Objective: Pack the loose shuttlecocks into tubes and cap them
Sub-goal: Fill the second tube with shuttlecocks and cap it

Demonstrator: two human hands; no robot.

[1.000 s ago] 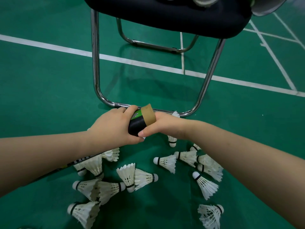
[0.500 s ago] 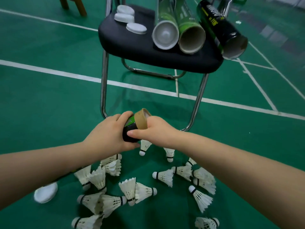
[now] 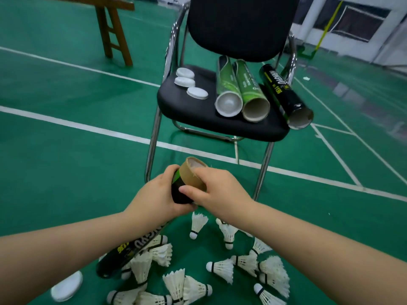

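My left hand [image 3: 154, 198] grips a black shuttlecock tube [image 3: 130, 247] just below its brown cardboard mouth [image 3: 192, 175]. My right hand [image 3: 217, 191] wraps the same tube's rim from the right, thumb across the black body. White shows inside the open mouth. The tube slants down to the lower left, over the floor. Several loose white shuttlecocks [image 3: 222, 268] lie scattered on the green floor beneath both arms. A white cap [image 3: 66, 288] lies on the floor at the lower left.
A black chair [image 3: 187, 104] stands just ahead. On its seat lie three white caps [image 3: 197, 92], two green tubes [image 3: 246, 86] and one black tube [image 3: 284, 95], mouths facing me. The chair's chrome legs [image 3: 152, 146] flank my hands. A wooden stand [image 3: 114, 31] stands far left.
The view has tilted upward, bringing the chair's seat, backrest, tubes and caps into sight. Both hands stay on the tube's mouth, raised slightly off the floor.
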